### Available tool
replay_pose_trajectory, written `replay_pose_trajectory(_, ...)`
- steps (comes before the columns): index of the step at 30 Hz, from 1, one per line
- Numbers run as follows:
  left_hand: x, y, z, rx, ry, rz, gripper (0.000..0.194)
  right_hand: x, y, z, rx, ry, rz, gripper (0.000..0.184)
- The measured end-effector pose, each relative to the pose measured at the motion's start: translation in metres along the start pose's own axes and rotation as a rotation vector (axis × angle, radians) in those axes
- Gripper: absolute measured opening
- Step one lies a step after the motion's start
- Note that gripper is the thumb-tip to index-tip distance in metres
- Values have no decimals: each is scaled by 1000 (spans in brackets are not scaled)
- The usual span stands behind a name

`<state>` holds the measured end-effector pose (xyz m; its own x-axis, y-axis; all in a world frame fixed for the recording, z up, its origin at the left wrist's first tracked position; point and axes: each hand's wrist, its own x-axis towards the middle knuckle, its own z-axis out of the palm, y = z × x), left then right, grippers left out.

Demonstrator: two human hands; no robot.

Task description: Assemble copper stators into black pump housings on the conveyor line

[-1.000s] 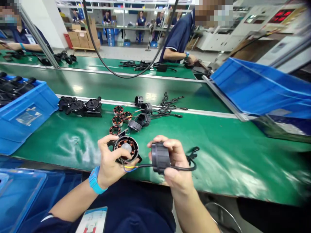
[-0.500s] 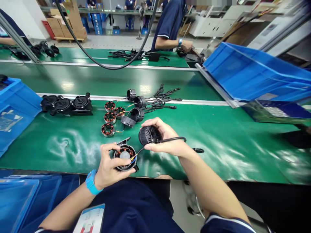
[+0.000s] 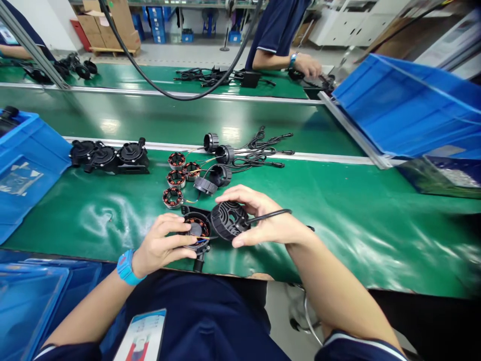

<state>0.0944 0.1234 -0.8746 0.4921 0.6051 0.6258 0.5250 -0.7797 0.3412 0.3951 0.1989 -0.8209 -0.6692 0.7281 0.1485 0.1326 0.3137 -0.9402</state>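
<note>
My right hand [image 3: 265, 218] grips a round black ribbed cap [image 3: 226, 220], tilted so its patterned outer face shows, with a thick black cable [image 3: 272, 215] leaving its side. Close to its left lies a black pump housing [image 3: 199, 263] with a spout towards the bench edge. Inside the housing sits a copper-wound stator [image 3: 203, 225] around a grey round centre. My left hand [image 3: 163, 239] holds the housing from the left, its fingers over the rim and by the coloured wires [image 3: 204, 238]. These wires run from the stator towards the cap.
Several stators [image 3: 173, 198] wired to black caps [image 3: 205, 186] lie behind my hands, their cables [image 3: 259, 161] trailing right. Three black pump units [image 3: 130, 153] stand beside a blue bin [image 3: 33, 165]. Another blue bin [image 3: 409, 110] tilts at right. A co-worker's hand [image 3: 308, 65] is across the bench.
The housing has turned, so its spout now points towards the bench edge. The cap has tilted, showing more of its patterned face, and is nearer the housing. My left fingers have shifted over the rim.
</note>
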Motion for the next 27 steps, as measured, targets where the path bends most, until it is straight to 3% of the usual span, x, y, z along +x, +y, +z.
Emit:
replay_pose_trajectory(3, 4, -2, -7, -81, -82, 48, 26, 0, -4, 2, -95, 1, -8, 77)
replay_pose_trajectory(6, 13, -3, -10, -150, -162, 94, 27, 4, -7, 13, 47, 14, 7, 89)
replay_pose_trajectory(10, 24, -1, -14, -164, -258, 121, 29, 14, 0, 26, 18, -35, -120, 80)
replay_pose_trajectory(16, 32, -5, -21, -184, -265, 175, 21, 26, 22, 22, -20, -168, -225, 82)
replay_pose_trajectory(20, 31, -9, -22, -204, -301, 164, 32, 31, 26, 18, -54, -260, -224, 85)
replay_pose_trajectory(23, 29, -7, -23, -175, -307, 149, 30, 31, 25, 19, -4, -247, -191, 89)
replay_pose_trajectory(27, 28, -3, -24, -93, -302, 210, 20, 29, 25, 25, 50, -189, -171, 82)
